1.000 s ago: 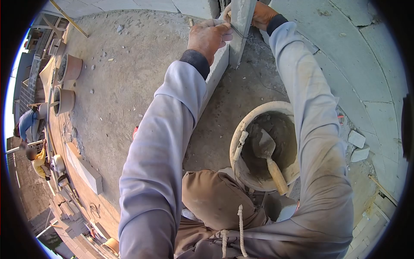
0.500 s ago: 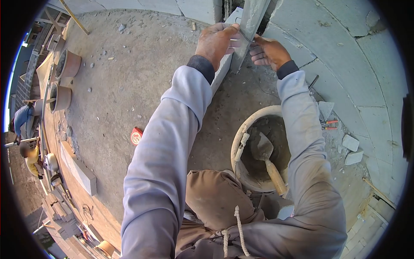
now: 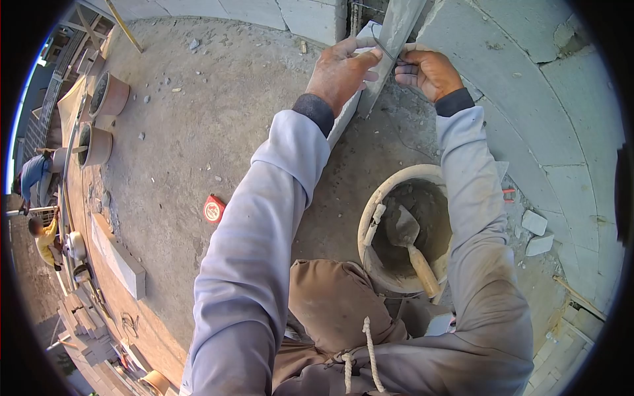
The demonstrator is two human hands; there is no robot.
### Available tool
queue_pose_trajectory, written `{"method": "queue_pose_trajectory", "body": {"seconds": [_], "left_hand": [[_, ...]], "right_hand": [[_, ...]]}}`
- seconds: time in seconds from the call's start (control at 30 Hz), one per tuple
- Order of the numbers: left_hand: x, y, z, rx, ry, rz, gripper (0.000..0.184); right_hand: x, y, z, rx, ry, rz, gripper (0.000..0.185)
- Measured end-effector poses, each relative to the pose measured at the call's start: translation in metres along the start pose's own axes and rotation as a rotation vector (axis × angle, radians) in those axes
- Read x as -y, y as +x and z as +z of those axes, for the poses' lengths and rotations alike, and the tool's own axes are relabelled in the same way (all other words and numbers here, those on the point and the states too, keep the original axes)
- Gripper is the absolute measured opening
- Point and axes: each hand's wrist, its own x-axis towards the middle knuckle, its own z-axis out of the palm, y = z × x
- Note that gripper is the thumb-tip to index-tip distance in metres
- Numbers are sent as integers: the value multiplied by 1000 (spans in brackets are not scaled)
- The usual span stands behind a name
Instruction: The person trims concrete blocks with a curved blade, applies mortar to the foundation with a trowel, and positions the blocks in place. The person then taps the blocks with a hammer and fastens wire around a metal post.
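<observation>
Up at the top, a long grey board stands on end beside the wall. A thin dark wire bends across its face. My left hand is at the board's left side, with thumb and forefinger pinched on the wire. On the other side, my right hand has curled fingers and grips the wire close to the board's edge. The fingertips are partly hidden. Below my right hand sits a bucket with grey mortar, and a wooden-handled trowel rests in it.
A red tape measure lies on the concrete floor. Pale block walls curve along the right. Broken block pieces lie near red-handled pliers. Mortar buckets and two people are at far left.
Both hands have shifted slightly right in view, still at the board. The wire's bent end now shows as a loop above my left fingers. The right hand's fingers have curled more.
</observation>
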Motion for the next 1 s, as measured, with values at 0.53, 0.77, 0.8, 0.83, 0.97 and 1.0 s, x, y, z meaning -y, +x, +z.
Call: {"method": "queue_pose_trajectory", "body": {"seconds": [0.53, 0.77, 0.8, 0.83, 0.97, 1.0], "left_hand": [[-24, -60, -40, -147, 276, 109, 50], [-28, -129, -52, 128, 336, -46, 44], [-23, -138, -58, 94, 385, -77, 34], [-19, -144, -68, 85, 465, -95, 32], [-4, -180, -114, -48, 639, -71, 26], [-7, -190, -120, -90, 596, -91, 27]], "right_hand": [[80, 47, -31, 39, 135, -277, 13], [83, 7, -16, 102, 271, -193, 15], [79, 3, -17, 102, 248, -217, 17], [77, 0, -16, 80, 235, -218, 17], [68, -17, -6, 123, 200, -221, 26], [67, -17, -6, 115, 212, -233, 31]]}}
